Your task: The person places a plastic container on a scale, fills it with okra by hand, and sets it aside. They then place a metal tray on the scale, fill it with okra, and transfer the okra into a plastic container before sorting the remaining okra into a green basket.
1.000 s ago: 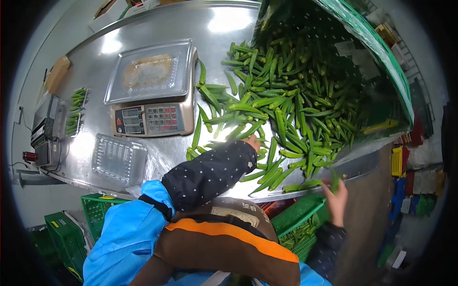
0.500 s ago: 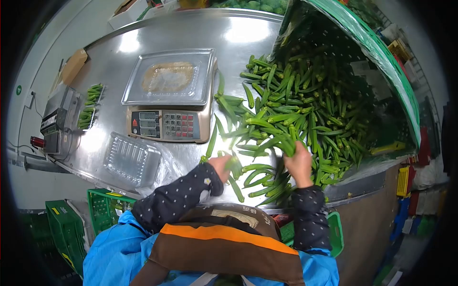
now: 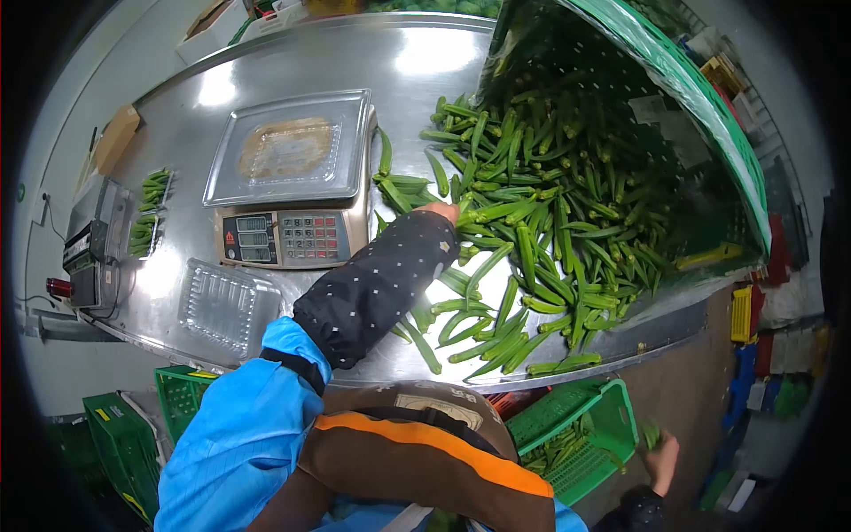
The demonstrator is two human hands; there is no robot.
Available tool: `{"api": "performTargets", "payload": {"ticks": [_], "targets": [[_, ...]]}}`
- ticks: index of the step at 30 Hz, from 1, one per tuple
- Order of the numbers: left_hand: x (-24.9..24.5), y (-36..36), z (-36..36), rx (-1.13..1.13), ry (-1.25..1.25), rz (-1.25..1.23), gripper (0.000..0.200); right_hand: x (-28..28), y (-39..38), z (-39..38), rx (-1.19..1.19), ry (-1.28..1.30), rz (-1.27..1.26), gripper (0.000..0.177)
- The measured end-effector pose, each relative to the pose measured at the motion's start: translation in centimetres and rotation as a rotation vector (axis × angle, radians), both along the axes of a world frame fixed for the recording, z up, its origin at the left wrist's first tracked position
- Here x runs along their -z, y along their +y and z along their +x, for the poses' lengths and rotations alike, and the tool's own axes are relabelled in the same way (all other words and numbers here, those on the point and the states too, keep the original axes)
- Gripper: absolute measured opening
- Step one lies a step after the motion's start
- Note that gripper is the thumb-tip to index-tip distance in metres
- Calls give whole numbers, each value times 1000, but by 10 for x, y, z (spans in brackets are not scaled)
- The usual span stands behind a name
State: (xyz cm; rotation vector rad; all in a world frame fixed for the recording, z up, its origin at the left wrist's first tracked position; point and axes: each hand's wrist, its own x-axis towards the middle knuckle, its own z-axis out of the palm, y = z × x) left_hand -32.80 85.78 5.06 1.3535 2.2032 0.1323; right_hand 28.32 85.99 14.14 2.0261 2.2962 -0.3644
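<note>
My left hand (image 3: 441, 211) reaches to the left edge of a heap of green okra pods (image 3: 541, 186) on the metal table. Its fingers close on okra at the fingertips, though the sleeve hides part of the hand. Low at the right, my right hand (image 3: 661, 459) is off the table, closed around a few okra pods (image 3: 651, 434). It is beside a green crate (image 3: 620, 417) on the floor side, which has okra in it. The heap spills out of a tipped green crate lined with plastic (image 3: 700, 97).
A weighing scale (image 3: 292, 235) with a clear tray (image 3: 288, 146) on top stands left of the heap. Clear plastic trays (image 3: 226, 306) lie in front of it. Packed okra (image 3: 146, 213) sits by a wrapping device (image 3: 93, 235). More green crates (image 3: 124, 443) stand below, at the left.
My right hand has gone from the heap down and right to beside the lower crate, carrying okra. My left hand has moved forward to the heap. Okra near the table's front edge has shifted.
</note>
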Motion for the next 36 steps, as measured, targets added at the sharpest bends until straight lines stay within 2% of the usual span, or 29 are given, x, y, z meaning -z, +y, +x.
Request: {"api": "performTargets", "payload": {"ticks": [2,3,4,5,6,8,11,13,14,16,17,18,19,20,21,22,24,26,28,29,30,31,32,33,34,35,36], "targets": [[14,-10,-12,3,8,16,35,-1,2,-102,18,364,-49,38],[14,-25,-10,-188,-83,205,37,10,-1,-155,-83,608,-9,29],[12,-41,-11,-378,-173,395,40,15,-4,-209,-137,706,-50,33],[7,-58,-18,-372,-209,407,42,57,6,-233,-286,717,-39,34],[1,-77,-26,-368,-246,420,43,60,9,-281,-483,699,-38,39],[0,-119,-38,-424,-397,439,38,83,15,-367,-695,792,14,39],[-2,-173,-47,-659,-836,349,28,107,25,-451,-761,665,97,36],[3,-197,-43,-783,-1043,378,26,132,35,-478,-926,283,200,40],[4,-206,-39,-853,-1121,401,26,135,38,-480,-934,284,206,40],[14,-218,-33,-890,-1194,418,27,139,40,-470,-922,395,212,43],[16,-218,-24,-922,-1310,460,27,123,29,-461,-825,660,263,40],[19,-217,-14,-957,-1427,502,28,124,23,-451,-700,788,148,41],[23,-212,-1,-974,-1458,475,29,117,20,-436,-576,889,-163,37],[26,-202,11,-985,-1486,445,30,101,12,-418,-294,939,-682,37],[20,-189,22,-782,-1395,363,31,78,-3,-407,-141,1146,-968,34],[12,-175,36,-581,-1295,280,34,69,-15,-396,-64,1275,-1113,30],[-4,-141,64,-187,-1114,1,45,70,-36,-378,51,1469,-1036,37],[19,-127,104,-15,-827,187,53,57,-48,-353,132,1524,-903,35],[-1,-108,112,128,-803,68,53,93,-38,-270,18,1312,-575,38],[4,-100,111,100,-700,151,53,78,-48,-239,195,1316,-464,44],[-16,-97,102,-4,-582,151,51,55,-46,-201,384,1157,-453,48],[3,-84,88,-4,-453,341,47,49,-51,-158,421,1169,-313,50],[22,-77,67,-65,-487,404,43,36,-61,-113,422,1389,-353,50],[14,-71,46,-35,-240,441,41,31,-62,-57,455,1303,-430,51],[12,-67,28,-46,-86,387,38,26,-68,-41,564,1038,-241,43],[8,-63,15,-58,-12,352,37,63,-66,34,379,664,-48,34],[16,-59,1,-13,36,275,35,73,-66,37,375,665,-44,34]]}}
